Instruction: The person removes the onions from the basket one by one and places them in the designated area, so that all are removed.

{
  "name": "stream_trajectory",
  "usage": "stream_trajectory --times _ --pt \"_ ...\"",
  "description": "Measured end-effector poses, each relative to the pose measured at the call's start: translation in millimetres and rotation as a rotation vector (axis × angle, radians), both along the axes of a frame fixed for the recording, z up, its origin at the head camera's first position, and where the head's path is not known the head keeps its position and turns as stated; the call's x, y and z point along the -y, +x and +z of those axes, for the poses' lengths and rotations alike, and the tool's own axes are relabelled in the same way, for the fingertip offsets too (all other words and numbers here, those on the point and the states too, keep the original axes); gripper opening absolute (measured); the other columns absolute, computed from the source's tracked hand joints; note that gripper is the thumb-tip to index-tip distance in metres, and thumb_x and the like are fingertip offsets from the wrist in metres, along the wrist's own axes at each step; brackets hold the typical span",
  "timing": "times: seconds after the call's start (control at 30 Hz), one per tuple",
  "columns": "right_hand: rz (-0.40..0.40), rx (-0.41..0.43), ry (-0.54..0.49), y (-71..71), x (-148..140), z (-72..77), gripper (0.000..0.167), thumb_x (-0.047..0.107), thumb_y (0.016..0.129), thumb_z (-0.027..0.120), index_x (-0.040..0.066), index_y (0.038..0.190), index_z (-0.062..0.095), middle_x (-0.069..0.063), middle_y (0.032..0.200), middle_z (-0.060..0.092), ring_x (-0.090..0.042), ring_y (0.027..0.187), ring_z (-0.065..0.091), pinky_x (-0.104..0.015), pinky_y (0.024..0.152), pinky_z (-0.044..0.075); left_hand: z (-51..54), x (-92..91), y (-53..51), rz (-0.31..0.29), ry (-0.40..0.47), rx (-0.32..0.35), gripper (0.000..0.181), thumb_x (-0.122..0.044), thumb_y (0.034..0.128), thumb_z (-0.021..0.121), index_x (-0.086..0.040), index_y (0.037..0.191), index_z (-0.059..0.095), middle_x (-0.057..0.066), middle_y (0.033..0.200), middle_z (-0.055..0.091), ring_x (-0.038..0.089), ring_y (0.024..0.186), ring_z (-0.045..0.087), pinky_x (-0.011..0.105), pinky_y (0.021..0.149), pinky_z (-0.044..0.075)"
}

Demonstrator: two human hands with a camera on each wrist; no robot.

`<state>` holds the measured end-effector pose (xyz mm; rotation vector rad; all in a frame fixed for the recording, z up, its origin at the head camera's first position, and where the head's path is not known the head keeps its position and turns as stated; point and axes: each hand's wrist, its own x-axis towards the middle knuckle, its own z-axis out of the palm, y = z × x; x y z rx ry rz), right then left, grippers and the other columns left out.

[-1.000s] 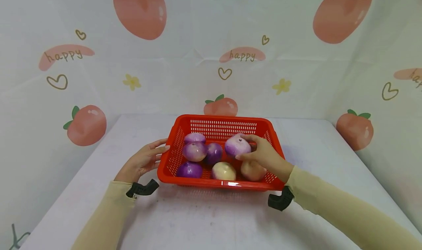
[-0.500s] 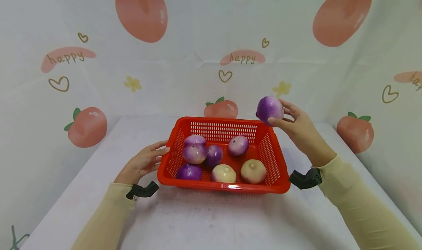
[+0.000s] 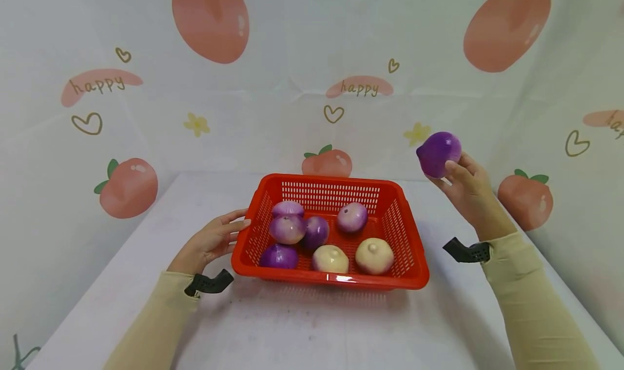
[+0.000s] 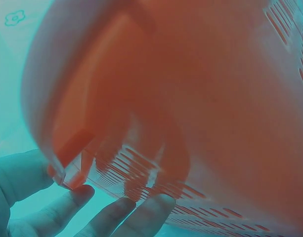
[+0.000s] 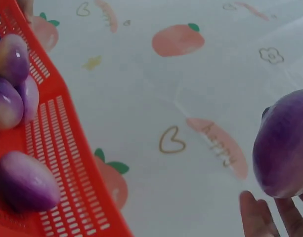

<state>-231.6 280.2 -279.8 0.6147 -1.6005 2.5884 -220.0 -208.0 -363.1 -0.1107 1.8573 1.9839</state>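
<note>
A red plastic basket (image 3: 292, 275) sits on the white table with several onions in it, some purple and two pale ones (image 3: 330, 259) at the front. At its left side my left hand (image 3: 207, 242) grips the rim, thumb on top. In the left wrist view the fingertips (image 4: 156, 202) touch the slotted outer wall (image 4: 225, 138). Up in the air, right of the basket, my right hand (image 3: 470, 191) holds a purple onion (image 3: 439, 154), its pointed tip facing left. The right wrist view shows this onion (image 5: 284, 148) resting against the fingers.
Behind the table hangs a white cloth (image 3: 273, 126) printed with fruit, hearts and "happy". White tabletop (image 3: 302, 332) extends in front of the basket and to both sides. A lone onion (image 3: 352, 217) lies near the basket's back right.
My right hand has lifted an onion out of the basket and carried it up and to the right. The left hand stays at the basket's left rim.
</note>
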Motion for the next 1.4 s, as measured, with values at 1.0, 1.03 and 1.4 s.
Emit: stream_trajectory --times 1.0,1.03,1.4 --pt "-0.120 0.306 -0.116 -35.3 -45.8 -70.1 0.049 -0.002 0.092 0.058 0.018 0.125 0.029 -0.003 0.124 0.038 -0.016 0.096 0.067 -0.030 0.080 0.059 -0.9 -0.2 -0.3 -0.020 0.018 -0.011 0.065 -0.025 0.0966 0.060 -0.009 0.151 0.028 -0.006 0.105 0.067 0.013 0.093 0.068 0.036 0.081 0.059" --pt "-0.128 0.319 -0.107 -36.7 -47.3 -72.5 0.048 -0.002 0.092 0.058 0.018 0.124 0.029 -0.003 0.123 0.034 -0.015 0.095 0.067 -0.030 0.080 0.059 -0.9 -0.2 -0.3 -0.021 0.016 -0.011 0.065 -0.025 0.0966 0.060 -0.009 0.151 0.028 -0.006 0.105 0.067 0.013 0.093 0.068 0.036 0.081 0.059" --pt "-0.225 0.417 0.436 -49.2 -49.9 -101.8 0.081 0.010 0.090 0.067 0.005 0.148 0.010 -0.008 0.132 0.022 -0.014 0.109 0.047 -0.023 0.091 0.051 1.3 0.5 0.8 -0.027 0.032 -0.015 0.065 -0.025 0.0965 0.060 -0.007 0.150 0.028 -0.005 0.104 0.066 0.013 0.092 0.068 0.036 0.079 0.059"
